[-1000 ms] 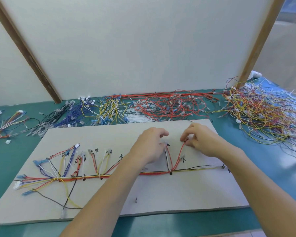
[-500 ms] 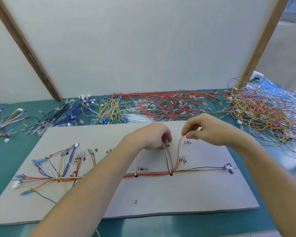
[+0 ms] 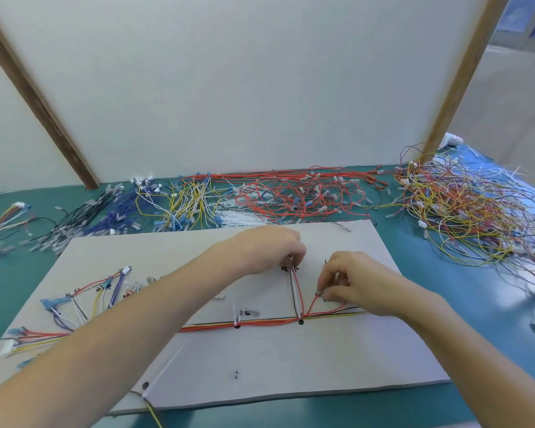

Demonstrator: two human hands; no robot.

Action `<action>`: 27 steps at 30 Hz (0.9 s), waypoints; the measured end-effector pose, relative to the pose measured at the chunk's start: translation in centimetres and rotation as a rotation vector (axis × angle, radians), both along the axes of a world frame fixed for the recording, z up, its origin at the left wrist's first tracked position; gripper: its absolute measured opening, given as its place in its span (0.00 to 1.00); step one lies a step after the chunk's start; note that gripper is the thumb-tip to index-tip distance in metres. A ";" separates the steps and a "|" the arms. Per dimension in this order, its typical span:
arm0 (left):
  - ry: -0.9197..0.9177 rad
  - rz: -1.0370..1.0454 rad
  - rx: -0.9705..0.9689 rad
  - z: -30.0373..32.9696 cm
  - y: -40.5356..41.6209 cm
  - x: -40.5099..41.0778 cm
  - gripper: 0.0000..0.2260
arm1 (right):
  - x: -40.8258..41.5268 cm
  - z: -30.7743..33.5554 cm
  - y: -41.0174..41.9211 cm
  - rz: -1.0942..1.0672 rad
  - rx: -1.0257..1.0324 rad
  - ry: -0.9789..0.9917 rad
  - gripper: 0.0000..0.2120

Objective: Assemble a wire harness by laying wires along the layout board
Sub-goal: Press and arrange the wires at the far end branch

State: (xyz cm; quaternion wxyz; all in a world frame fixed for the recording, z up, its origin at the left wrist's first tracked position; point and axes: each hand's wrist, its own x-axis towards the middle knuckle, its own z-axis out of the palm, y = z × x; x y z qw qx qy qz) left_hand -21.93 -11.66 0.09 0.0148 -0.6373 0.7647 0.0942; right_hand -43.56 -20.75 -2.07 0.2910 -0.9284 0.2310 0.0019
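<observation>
The grey layout board [image 3: 291, 366] lies flat on the green table. A bundle of red, yellow and black wires [image 3: 260, 322] runs along its middle line, fanning into coloured branches with connectors at the left [image 3: 84, 298]. My left hand [image 3: 272, 248] pinches the top ends of the upright red, white and black branch wires [image 3: 295, 291]. To its right, my right hand [image 3: 349, 282] pinches the end of a red wire [image 3: 312, 304] that slants up from the black junction dot [image 3: 301, 321].
Loose wire piles lie behind the board: black and blue [image 3: 99, 211], yellow and white [image 3: 186, 205], red [image 3: 297, 196]. A big tangled heap [image 3: 464, 217] fills the right of the table. A white wall panel with wooden struts stands behind.
My right hand has come down and a little right, bringing the red wire's end from high above the board to a lower slanting branch. My left hand stays at the upright branch.
</observation>
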 end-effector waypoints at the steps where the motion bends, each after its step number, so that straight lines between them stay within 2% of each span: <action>1: -0.037 -0.035 -0.030 -0.2 0.2 0.1 0.16 | 0.1 0.1 0.0 0.007 -0.023 0.025 0.05; 3: -0.107 -0.095 -0.107 -0.9 0.8 0.4 0.14 | 0.3 0.2 0.2 0.001 -0.037 0.042 0.07; 6: -0.145 -0.139 -0.171 -1.7 1.4 0.8 0.12 | 0.3 0.3 0.5 -0.034 0.089 -0.054 0.11; 10: -0.107 -0.160 -0.232 -2.3 1.6 1.2 0.10 | -0.2 0.3 0.7 -0.074 0.226 -0.147 0.11; 11: -0.033 -0.125 -0.230 -2.4 1.5 1.3 0.10 | -0.3 0.2 0.9 -0.082 0.264 -0.173 0.11; 13: 0.251 0.041 -0.193 -2.5 1.4 1.4 0.08 | -0.5 -0.2 1.2 -0.111 0.350 -0.225 0.12; 16: 0.631 0.285 -0.046 -1.9 0.8 1.5 0.06 | -0.6 -0.5 1.4 -0.122 0.460 -0.260 0.11; 23: 0.851 0.460 0.128 -1.3 -0.5 0.7 0.05 | -0.7 -0.7 2.1 -0.104 0.524 -0.266 0.08; 27: 0.954 0.456 0.124 -1.1 0.2 0.5 0.05 | -1.1 -0.8 2.4 -0.129 0.540 -0.286 0.07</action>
